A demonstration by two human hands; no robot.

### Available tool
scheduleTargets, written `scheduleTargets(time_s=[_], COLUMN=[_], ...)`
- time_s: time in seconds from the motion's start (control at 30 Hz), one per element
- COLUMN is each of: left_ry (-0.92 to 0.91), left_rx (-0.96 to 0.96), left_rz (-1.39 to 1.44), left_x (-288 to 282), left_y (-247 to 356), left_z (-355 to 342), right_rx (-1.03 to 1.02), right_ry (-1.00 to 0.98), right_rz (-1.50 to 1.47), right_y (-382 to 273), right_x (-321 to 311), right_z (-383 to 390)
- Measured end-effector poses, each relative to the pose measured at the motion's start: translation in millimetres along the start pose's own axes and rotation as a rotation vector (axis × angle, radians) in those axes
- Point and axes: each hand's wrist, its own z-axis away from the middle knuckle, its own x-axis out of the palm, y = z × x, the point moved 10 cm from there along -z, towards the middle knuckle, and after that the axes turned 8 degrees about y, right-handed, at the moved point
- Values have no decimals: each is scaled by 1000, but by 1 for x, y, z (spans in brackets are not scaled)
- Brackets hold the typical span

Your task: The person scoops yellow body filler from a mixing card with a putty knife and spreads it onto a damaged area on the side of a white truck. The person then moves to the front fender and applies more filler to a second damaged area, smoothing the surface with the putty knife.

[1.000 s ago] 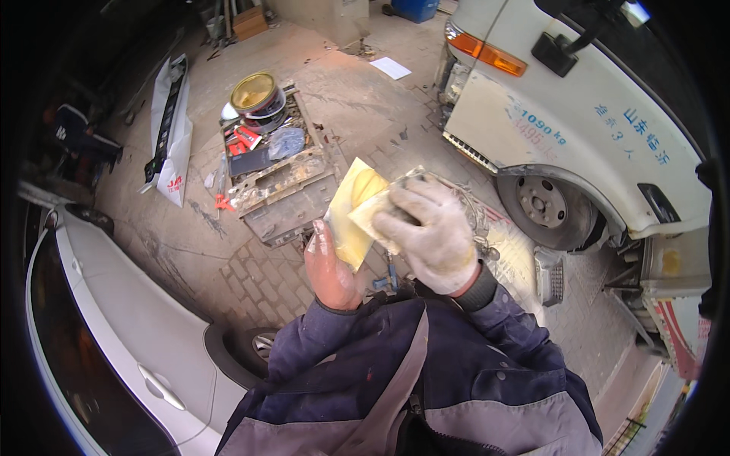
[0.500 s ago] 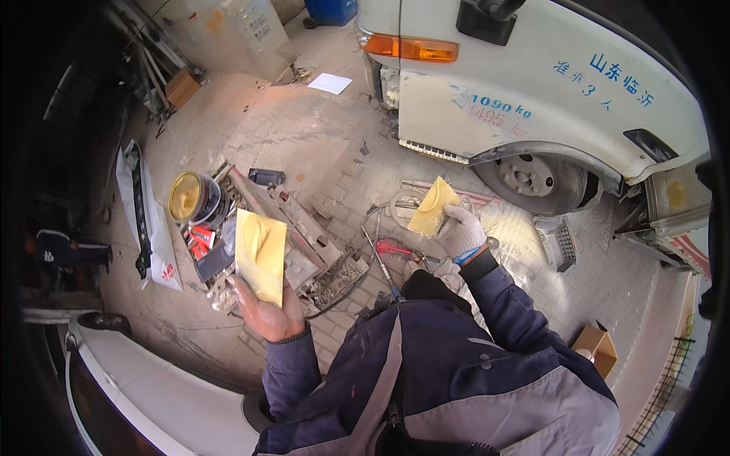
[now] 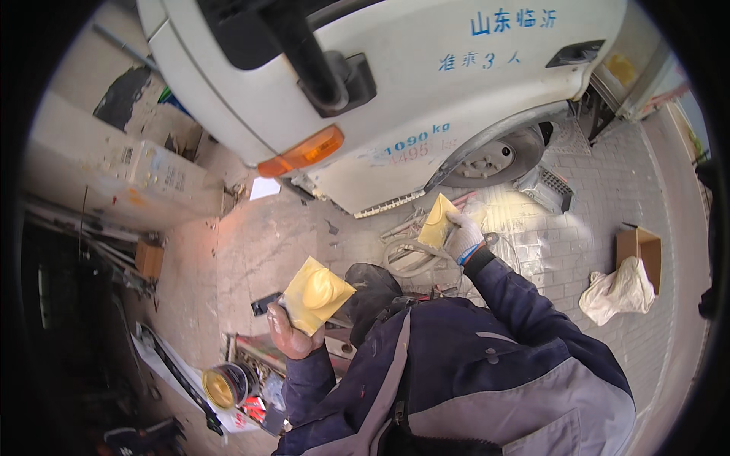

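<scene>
My bare left hand (image 3: 287, 334) is closed around the lower edge of a flat, square yellow putty spreader (image 3: 301, 310). A smooth mound of yellow putty (image 3: 322, 287) lies on its upper face. Farther right, my right hand (image 3: 461, 239), in a whitish knitted glove, grips another flat yellow putty spreader (image 3: 436, 222) by its side. A curved smear of putty shows across that one. The two spreaders are well apart, both held above the ground in front of the truck door (image 3: 395, 68).
The white truck's front wheel (image 3: 494, 161) and orange side lamp (image 3: 304, 152) face me. A coiled hose (image 3: 407, 262) lies below my right hand. An open putty can (image 3: 222, 386) stands at lower left. At right are a cardboard box (image 3: 646, 245) and a pale cloth (image 3: 617, 292).
The view has turned and come closer to the truck, and the putty can has slid toward the lower edge. Both hands keep their spreaders; the left one has tilted.
</scene>
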Motion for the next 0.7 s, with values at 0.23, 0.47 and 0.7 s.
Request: scheduleTargets(time_s=[0.23,0.47,0.7], left_ry=[-951,-1131,-1483], left_rx=[-111,48,-566], left_rz=[129,-266,-246], left_x=[195,290,321], left_y=[12,8,-35], left_z=[-71,-162,-156], right_rx=[-351,-789,-832], right_ry=[50,189,451], right_rz=[-216,-597,-869], right_y=[-40,7,166], right_x=[-25,-74,-77], right_z=[-1,-9,-55])
